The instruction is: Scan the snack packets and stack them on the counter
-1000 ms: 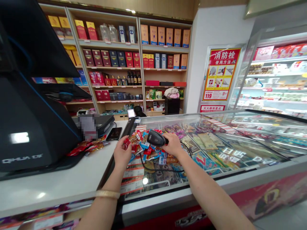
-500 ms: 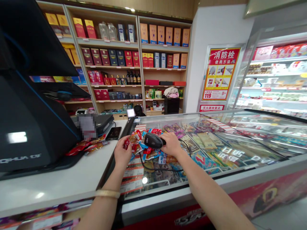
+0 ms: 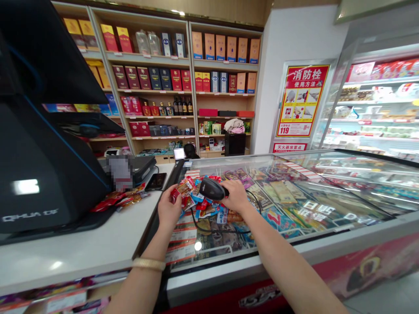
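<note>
A black handheld scanner is gripped by its handle in my right hand, its head pointing left over a pile of snack packets. The pile of small red, blue and gold packets lies on the freezer's glass top. My left hand, at the pile's left side, has its fingers closed on a small red packet. The scanner's black cable loops over the glass below the pile.
A white counter on the left carries a large black register, more snack packets and a dark phone. Shelves of boxes stand behind. A refrigerated display is at the right.
My right hand and the scanner have shifted slightly right. My left hand has turned a little, and the red packet shows more clearly between its fingers.
</note>
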Demonstrator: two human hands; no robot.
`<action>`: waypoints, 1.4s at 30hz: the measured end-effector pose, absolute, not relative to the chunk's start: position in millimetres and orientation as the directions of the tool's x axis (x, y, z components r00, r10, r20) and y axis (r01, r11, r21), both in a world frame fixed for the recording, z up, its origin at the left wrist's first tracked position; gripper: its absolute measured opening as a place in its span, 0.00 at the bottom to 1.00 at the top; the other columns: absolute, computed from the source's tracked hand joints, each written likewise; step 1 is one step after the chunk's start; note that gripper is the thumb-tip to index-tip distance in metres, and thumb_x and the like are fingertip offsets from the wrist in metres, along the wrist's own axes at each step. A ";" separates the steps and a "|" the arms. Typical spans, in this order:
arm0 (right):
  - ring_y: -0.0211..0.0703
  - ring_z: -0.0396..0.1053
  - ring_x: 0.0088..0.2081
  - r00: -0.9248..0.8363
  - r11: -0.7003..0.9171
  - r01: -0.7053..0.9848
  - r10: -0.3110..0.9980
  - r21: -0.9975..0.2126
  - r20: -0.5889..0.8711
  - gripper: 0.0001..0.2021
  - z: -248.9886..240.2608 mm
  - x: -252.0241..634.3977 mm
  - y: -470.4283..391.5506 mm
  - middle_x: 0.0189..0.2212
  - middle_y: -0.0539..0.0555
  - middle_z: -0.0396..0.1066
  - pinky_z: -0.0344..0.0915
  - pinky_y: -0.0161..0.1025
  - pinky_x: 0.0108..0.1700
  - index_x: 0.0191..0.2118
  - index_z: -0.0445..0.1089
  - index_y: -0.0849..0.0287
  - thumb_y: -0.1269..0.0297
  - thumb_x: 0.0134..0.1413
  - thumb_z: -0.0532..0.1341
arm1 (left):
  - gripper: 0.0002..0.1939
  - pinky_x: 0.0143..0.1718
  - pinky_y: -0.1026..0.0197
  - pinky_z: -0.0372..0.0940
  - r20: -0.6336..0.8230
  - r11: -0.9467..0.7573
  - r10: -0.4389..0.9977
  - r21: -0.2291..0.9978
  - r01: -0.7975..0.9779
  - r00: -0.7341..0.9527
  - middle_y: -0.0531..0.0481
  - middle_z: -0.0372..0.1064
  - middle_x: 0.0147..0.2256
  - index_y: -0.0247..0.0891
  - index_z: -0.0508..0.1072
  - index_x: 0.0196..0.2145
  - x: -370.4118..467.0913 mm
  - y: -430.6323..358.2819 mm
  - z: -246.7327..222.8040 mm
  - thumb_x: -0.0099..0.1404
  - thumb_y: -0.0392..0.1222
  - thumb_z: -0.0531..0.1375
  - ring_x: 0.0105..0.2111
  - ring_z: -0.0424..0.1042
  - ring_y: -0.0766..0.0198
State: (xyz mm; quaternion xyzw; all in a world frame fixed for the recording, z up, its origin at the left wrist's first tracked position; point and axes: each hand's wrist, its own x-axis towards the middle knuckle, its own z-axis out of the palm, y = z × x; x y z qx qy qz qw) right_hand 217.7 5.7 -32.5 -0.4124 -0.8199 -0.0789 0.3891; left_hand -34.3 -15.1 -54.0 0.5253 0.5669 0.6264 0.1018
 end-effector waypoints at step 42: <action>0.51 0.72 0.43 -0.205 0.535 0.797 0.676 -0.280 0.708 0.15 -47.6 225.9 20.7 0.41 0.57 0.77 0.63 0.42 0.46 0.43 0.74 0.57 0.64 0.45 0.64 | 0.09 0.59 0.32 0.51 0.312 0.275 0.681 0.730 0.626 -0.663 0.50 0.68 0.28 0.40 0.71 0.27 -205.2 -40.4 0.4 0.50 0.28 0.57 0.54 0.66 0.40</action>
